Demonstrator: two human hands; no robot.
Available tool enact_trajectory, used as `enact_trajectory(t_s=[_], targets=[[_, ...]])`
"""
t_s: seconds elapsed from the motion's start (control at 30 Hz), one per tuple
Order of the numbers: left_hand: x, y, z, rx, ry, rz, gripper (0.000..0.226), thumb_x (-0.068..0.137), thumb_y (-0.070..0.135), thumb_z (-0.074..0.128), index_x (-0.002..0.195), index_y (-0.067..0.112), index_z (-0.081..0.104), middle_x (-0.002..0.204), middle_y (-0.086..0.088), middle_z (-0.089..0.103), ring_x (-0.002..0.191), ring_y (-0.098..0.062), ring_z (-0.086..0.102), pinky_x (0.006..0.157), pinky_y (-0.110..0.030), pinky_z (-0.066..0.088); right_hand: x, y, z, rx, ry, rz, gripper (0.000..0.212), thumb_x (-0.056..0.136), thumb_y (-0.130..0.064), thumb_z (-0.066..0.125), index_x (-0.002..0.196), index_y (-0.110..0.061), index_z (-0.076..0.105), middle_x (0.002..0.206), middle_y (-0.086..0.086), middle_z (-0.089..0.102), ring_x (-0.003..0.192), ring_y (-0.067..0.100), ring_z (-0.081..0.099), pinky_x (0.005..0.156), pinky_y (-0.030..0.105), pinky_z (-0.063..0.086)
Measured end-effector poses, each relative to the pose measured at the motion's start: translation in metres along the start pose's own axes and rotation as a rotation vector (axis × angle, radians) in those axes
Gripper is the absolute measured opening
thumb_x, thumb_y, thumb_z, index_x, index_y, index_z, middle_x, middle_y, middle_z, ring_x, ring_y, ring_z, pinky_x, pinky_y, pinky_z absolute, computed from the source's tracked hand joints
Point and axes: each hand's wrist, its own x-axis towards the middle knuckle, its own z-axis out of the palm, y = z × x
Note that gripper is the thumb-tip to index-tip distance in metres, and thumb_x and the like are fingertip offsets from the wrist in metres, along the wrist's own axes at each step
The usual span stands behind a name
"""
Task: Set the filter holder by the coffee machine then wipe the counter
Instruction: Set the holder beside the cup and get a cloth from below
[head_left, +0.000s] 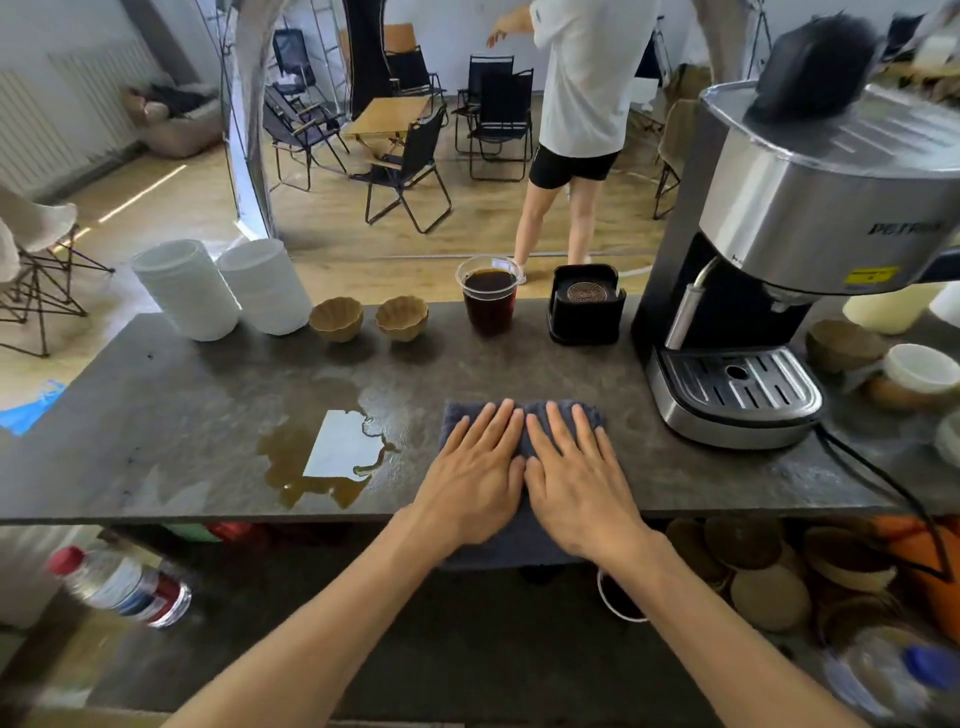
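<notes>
A dark blue cloth (589, 413) lies on the grey counter (182, 405), hanging over its front edge. My left hand (475, 478) and my right hand (576, 478) press flat on it side by side, fingers straight. A brown coffee spill (291, 457) spreads on the counter left of the cloth, apart from it. The steel coffee machine (789, 270) stands at the right. A black holder (587, 304) with a round piece in it sits just left of the machine, at the back.
A clear cup of dark coffee (489, 299), two tan bowls (369, 317) and two stacks of white lids (223, 288) line the counter's back. Bowls and cups crowd the right end. The machine's black cable (883, 478) runs over the front edge. A person stands beyond the counter.
</notes>
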Motion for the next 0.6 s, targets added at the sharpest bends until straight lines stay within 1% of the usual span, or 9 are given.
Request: enact_trajectory(t_s=[0.07, 0.2, 0.27, 0.37, 0.4, 0.43, 0.5, 0.53, 0.6], targets=[[0.027, -0.004, -0.003, -0.007, -0.025, -0.04, 0.058, 0.104, 0.038, 0.017, 0.156, 0.019, 0.0, 0.165, 0.001, -0.005, 0.151, -0.013, -0.009, 0.123, -0.035, -0.005, 0.028, 0.005, -0.001, -0.004, -0.026, 0.03, 0.058, 0.103, -0.04, 0.015, 0.157, -0.025, 0.002, 0.165, 0.0, -0.008, 0.151, 0.022, -0.014, 0.122, 0.043, -0.006], [0.046, -0.006, -0.004, 0.0, -0.023, -0.082, 0.058, 0.104, 0.038, 0.016, 0.157, 0.017, 0.001, 0.165, -0.002, -0.004, 0.151, -0.015, -0.007, 0.123, -0.037, -0.003, 0.049, 0.009, -0.004, 0.015, -0.042, 0.027, 0.057, 0.103, -0.04, 0.017, 0.157, -0.026, 0.004, 0.166, -0.001, -0.006, 0.151, 0.022, -0.012, 0.122, 0.043, -0.006], [0.03, 0.0, -0.001, -0.007, 0.011, -0.071, 0.059, 0.104, 0.04, 0.015, 0.156, 0.017, 0.001, 0.165, -0.002, -0.004, 0.151, -0.014, -0.007, 0.123, -0.036, -0.003, 0.032, 0.011, -0.003, -0.006, -0.02, -0.003, 0.058, 0.102, -0.041, 0.013, 0.157, -0.025, 0.004, 0.166, 0.0, -0.005, 0.151, 0.022, -0.012, 0.122, 0.043, -0.005], [-0.008, 0.018, 0.005, -0.019, 0.065, -0.019, 0.058, 0.104, 0.042, 0.012, 0.156, 0.02, -0.001, 0.163, 0.003, -0.009, 0.15, -0.011, -0.012, 0.123, -0.035, -0.005, -0.011, 0.014, 0.002, -0.017, 0.024, -0.036, 0.068, 0.093, -0.046, 0.0, 0.157, -0.023, 0.006, 0.165, 0.001, -0.004, 0.151, 0.023, -0.012, 0.122, 0.042, -0.004], [-0.017, 0.022, 0.007, -0.035, 0.065, 0.003, 0.058, 0.104, 0.042, 0.014, 0.156, 0.021, 0.0, 0.162, 0.005, -0.01, 0.15, -0.01, -0.012, 0.124, -0.034, -0.005, -0.023, 0.015, 0.005, -0.026, 0.047, -0.037, 0.067, 0.094, -0.046, 0.0, 0.156, -0.022, 0.009, 0.164, 0.002, -0.001, 0.151, 0.024, -0.009, 0.122, 0.042, -0.002], [-0.021, 0.023, 0.008, -0.069, 0.072, 0.015, 0.058, 0.104, 0.042, 0.018, 0.156, 0.022, 0.003, 0.162, 0.006, -0.007, 0.15, -0.009, -0.01, 0.124, -0.034, -0.002, -0.032, 0.016, 0.007, -0.038, 0.068, -0.038, 0.065, 0.096, -0.045, 0.004, 0.156, -0.021, 0.014, 0.164, 0.003, 0.005, 0.151, 0.025, -0.003, 0.122, 0.042, 0.002], [-0.018, 0.02, 0.001, -0.186, 0.144, -0.027, 0.058, 0.102, 0.039, 0.033, 0.156, 0.021, 0.018, 0.164, 0.006, 0.011, 0.151, -0.012, 0.007, 0.123, -0.034, 0.011, -0.037, 0.015, 0.008, -0.027, 0.078, -0.019, 0.061, 0.101, -0.046, 0.013, 0.153, -0.019, 0.026, 0.162, 0.007, 0.019, 0.151, 0.028, 0.01, 0.122, 0.044, 0.01], [-0.013, 0.017, -0.004, -0.229, 0.201, -0.094, 0.059, 0.1, 0.035, 0.04, 0.154, 0.019, 0.024, 0.162, 0.004, 0.021, 0.149, -0.014, 0.018, 0.122, -0.034, 0.017, -0.036, 0.015, 0.008, -0.028, 0.08, -0.006, 0.061, 0.101, -0.049, 0.013, 0.153, -0.019, 0.026, 0.162, 0.008, 0.019, 0.151, 0.029, 0.01, 0.121, 0.044, 0.01], [-0.003, 0.008, -0.014, -0.205, 0.283, -0.281, 0.059, 0.097, 0.034, 0.047, 0.15, 0.015, 0.029, 0.153, -0.002, 0.037, 0.139, -0.02, 0.033, 0.115, -0.035, 0.026, -0.034, 0.013, 0.008, -0.025, 0.059, -0.001, 0.067, 0.098, -0.059, 0.006, 0.155, -0.025, 0.009, 0.164, 0.004, 0.001, 0.151, 0.026, -0.007, 0.122, 0.042, 0.001]])
